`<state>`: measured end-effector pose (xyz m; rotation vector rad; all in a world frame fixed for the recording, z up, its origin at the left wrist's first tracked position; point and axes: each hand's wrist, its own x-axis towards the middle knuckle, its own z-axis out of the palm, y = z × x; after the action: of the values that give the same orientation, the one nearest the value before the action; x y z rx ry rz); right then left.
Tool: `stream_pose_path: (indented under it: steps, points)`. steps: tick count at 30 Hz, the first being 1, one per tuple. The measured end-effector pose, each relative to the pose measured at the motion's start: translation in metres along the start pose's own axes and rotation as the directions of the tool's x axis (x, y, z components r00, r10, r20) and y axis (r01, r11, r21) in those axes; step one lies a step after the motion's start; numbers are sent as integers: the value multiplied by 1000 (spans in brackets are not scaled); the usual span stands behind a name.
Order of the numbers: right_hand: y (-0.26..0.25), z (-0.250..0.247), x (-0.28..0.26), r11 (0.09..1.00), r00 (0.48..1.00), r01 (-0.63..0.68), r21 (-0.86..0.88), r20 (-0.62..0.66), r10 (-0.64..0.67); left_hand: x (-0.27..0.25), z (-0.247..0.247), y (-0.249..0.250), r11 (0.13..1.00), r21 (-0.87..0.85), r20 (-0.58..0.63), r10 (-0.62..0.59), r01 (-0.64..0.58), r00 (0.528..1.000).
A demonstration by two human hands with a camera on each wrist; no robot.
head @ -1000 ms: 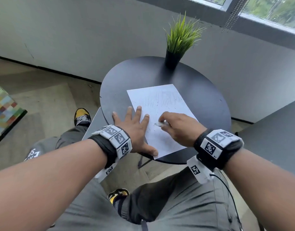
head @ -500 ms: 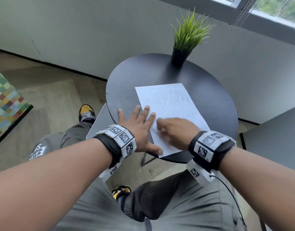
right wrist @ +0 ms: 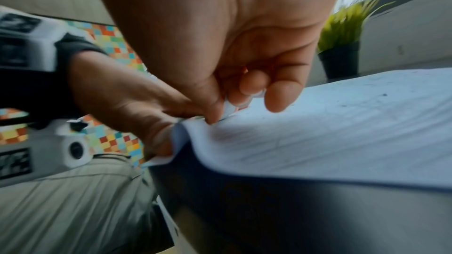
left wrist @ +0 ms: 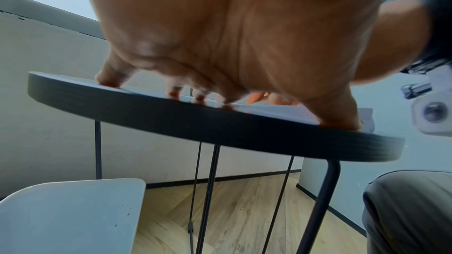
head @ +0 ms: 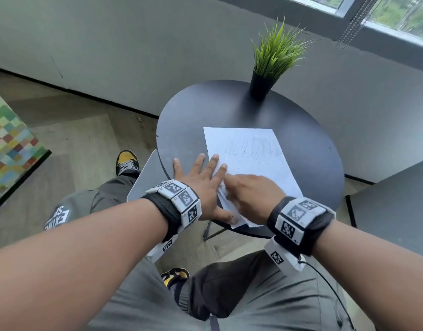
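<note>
One small white eraser [right wrist: 231, 106] sits pinched between the thumb and curled fingers [right wrist: 281, 96] of a person's right hand [head: 251, 197], its lower end pressed against a sheet of paper [head: 251, 158]. The fingers are clamped tight on the eraser, knuckles up, and the wrist is raised just off the sheet. The hand is blurred in the head view.

The paper lies flat on a round black table [head: 313, 163], except at its near corner. There it buckles into a low wave between the eraser and the thumb of the left hand [head: 201, 187]. Faint pencil strokes cross the sheet beyond the right fingertips.

The left hand lies palm down just beside the right, fingers straight and spread. Its index and middle fingertips rest on the paper's left edge and the other two on bare tabletop. The thumb pins the sheet's near corner at the table's rim. Both forearms reach in from the bottom of the head view. Each wrist wears a black band [head: 301, 223] carrying white blocks printed with square codes.

A potted grass plant [head: 275, 58] stands upright at the far rim of the table, well beyond all the fingertips. A white chair seat [left wrist: 68, 213] sits below the table edge, under and to the left of the left hand. Grey trousers [head: 265, 295] and yellow-and-black shoes [head: 127, 161] show beneath the arms. A multicoloured checked surface [head: 10, 144] lies on the wooden floor, far to the left of the left hand.
</note>
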<state>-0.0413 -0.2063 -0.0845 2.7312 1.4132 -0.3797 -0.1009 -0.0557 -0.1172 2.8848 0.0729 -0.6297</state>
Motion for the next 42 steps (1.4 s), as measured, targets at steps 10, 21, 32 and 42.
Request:
stream_pose_path:
  steps: [10,21,32,42]
  points:
    - [-1,-1,-5,998,1000,11,57,20,-12,0,-4,0,1000,3,23,-1,1,1000]
    - [31,-10,12,977,977,-209,43,-42,210,-1,-2,-1,1000,16,9,-1,1,1000]
    - [19,-5,11,994,993,-107,-23,-60,106,-2,-11,4,999,28,51,-23,21,998]
    - [16,-4,-14,996,998,61,-59,24,-60,-1,-11,5,999,36,68,-26,23,997]
